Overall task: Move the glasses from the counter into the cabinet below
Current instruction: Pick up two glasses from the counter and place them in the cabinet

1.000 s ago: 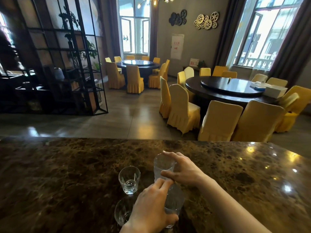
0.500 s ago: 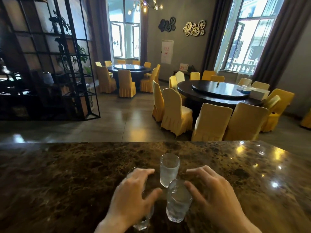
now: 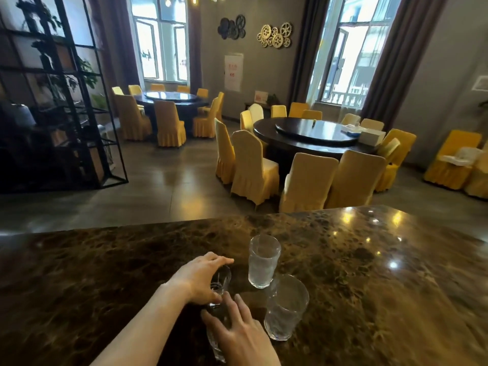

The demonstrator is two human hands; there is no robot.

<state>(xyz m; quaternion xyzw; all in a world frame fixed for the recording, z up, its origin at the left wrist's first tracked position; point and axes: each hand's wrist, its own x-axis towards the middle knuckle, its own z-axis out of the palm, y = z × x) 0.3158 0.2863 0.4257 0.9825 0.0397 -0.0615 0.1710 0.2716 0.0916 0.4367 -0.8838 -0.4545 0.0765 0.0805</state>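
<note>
A: What's on the counter (image 3: 369, 273)?

B: Dark brown marble, mottled, glossy w/ light spots. Four clear glasses near the front edge. Tall frosted glass (image 3: 264, 262) stands upright, furthest back. Second tall glass (image 3: 285, 307), textured cylinder, upright, just right-near of it, the two almost touching.

A: And the hands?

B: Left hand (image 3: 200, 280) lies over a short glass (image 3: 221, 282), fingers curled round its rim from above; glass looks tilted but blur makes that unsure. Right hand (image 3: 241, 336) is nearer the camera, fingers fairly straight, laid across a low glass (image 3: 217, 328) that shows under and left of the palm. Can't tell if it really grips it or only touches.

A: Both small ones left of the tall pair?

B: Yes, close beside, one behind the other. All still on the counter.

A: Bkgd?

B: Dining room: round dark tables (image 3: 311, 133), yellow fabric-covered chairs (image 3: 253, 167), black metal grid shelf (image 3: 66, 101) far left, gear-shaped wall decor (image 3: 276, 35), tall windows w/ dark curtains.
</note>
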